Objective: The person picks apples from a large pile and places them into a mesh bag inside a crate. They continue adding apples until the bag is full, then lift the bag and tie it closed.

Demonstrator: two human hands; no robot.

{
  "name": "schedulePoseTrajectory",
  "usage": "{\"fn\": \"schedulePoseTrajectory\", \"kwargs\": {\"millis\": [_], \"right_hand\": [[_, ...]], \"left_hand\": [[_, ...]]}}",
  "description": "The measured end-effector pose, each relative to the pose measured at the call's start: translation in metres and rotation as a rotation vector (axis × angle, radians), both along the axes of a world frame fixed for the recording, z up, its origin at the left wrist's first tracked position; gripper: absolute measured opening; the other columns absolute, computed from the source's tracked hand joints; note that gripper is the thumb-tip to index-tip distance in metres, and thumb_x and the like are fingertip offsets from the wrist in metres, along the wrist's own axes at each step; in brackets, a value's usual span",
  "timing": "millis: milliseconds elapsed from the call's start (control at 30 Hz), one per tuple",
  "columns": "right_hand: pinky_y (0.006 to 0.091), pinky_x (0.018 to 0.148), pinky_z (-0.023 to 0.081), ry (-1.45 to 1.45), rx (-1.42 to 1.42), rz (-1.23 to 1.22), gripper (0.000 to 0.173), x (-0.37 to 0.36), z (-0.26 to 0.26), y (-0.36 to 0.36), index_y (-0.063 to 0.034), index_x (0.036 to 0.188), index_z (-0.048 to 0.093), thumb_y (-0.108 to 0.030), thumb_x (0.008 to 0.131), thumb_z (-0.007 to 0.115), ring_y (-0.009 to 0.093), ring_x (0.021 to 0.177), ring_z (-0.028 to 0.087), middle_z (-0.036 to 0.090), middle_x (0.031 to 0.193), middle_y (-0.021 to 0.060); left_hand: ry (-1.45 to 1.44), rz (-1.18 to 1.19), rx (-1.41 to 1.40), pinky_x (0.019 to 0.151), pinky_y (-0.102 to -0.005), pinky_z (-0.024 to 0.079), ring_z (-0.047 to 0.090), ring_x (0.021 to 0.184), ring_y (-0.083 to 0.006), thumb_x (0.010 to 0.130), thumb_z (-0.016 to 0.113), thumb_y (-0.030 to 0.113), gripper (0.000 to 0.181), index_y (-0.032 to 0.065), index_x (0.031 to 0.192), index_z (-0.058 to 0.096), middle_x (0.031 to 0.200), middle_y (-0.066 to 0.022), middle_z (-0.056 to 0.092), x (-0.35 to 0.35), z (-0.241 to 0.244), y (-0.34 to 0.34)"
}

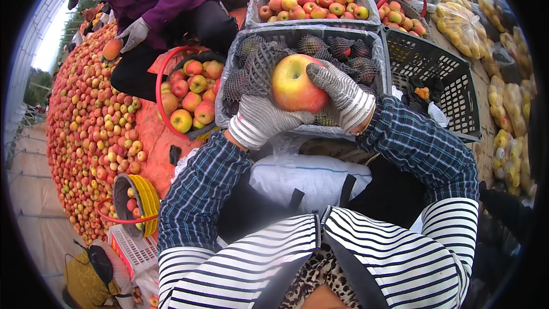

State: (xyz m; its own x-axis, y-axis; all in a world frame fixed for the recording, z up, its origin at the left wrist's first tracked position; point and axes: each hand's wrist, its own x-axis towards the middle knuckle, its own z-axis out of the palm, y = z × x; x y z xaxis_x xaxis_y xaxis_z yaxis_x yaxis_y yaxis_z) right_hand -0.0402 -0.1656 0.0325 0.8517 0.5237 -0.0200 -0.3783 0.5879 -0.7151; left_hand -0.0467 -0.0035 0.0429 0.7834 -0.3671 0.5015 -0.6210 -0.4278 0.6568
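A large yellow and red apple (298, 83) is held up between my two gloved hands, its stem hollow facing me. My left hand (268, 120), in a grey knit glove with white bands, supports it from below and the left. The fingers of my right hand (343, 92), gloved alike, rest on its upper right side. Dark foam netting (261, 71) lies just behind the apple, by my left hand; whether it is empty cannot be told. Beneath both hands stands a plastic-lined crate (306, 30) with several apples in dark foam nets (311, 45).
A red-handled basket of apples (193, 90) stands left of the crate. Beyond is a lined crate of bare apples (313, 8); at right, a black crate (454, 90) holds scraps. A co-worker (171, 8) sits upper left, a gloved hand holding an apple, beside a large apple heap (94, 128).
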Motion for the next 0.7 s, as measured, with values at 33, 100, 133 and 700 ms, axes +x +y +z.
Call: {"fn": "schedulePoseTrajectory", "kwargs": {"millis": [33,100,133,700], "right_hand": [[0.03,0.081,0.045,-0.009,-0.015,0.003,0.053,-0.001,0.001,0.0,-0.0029,0.114,0.042,-0.029,0.073,0.064,0.019,0.091,0.054,0.051,0.105,0.0111],[0.0335,0.074,0.048,-0.005,-0.066,0.006,0.052,0.002,-0.001,-0.002,-0.0043,0.115,0.041,-0.036,0.077,0.057,0.022,0.088,0.056,0.051,0.106,0.0127],[0.0344,0.072,0.049,0.058,-0.101,-0.002,0.051,0.005,0.002,-0.008,-0.004,0.115,0.042,-0.038,0.079,0.055,0.022,0.087,0.056,0.051,0.105,0.0131],[0.0307,0.066,0.048,0.357,0.035,0.453,0.026,-0.011,-0.024,0.003,-0.0017,0.102,0.051,-0.02,0.083,0.047,0.017,0.078,0.057,0.057,0.096,0.0102]], "left_hand": [[0.061,-0.023,-0.109,0.09,-0.0323,0.037,0.044,0.104,-0.0214,0.045,0.081,0.032,0.09,0.0036,0.117,0.037,0.112,-0.0102,0.045,0.001,-0.003,0.002],[0.184,-0.077,-0.329,0.084,-0.032,0.042,0.049,0.096,-0.0214,0.045,0.082,0.026,0.08,0.0032,0.111,0.042,0.105,-0.0097,0.049,0.005,-0.005,0.007],[0.359,-0.167,-0.438,0.089,-0.0334,0.037,0.044,0.106,-0.0211,0.043,0.081,0.034,0.094,0.0046,0.12,0.036,0.115,-0.0088,0.044,0.008,-0.003,0.012],[1.291,-0.696,-1.138,0.089,-0.0398,0.04,0.045,0.107,-0.0253,0.046,0.08,0.036,0.095,0.005,0.122,0.033,0.117,-0.0111,0.043,-0.029,-0.011,0.018]]}}
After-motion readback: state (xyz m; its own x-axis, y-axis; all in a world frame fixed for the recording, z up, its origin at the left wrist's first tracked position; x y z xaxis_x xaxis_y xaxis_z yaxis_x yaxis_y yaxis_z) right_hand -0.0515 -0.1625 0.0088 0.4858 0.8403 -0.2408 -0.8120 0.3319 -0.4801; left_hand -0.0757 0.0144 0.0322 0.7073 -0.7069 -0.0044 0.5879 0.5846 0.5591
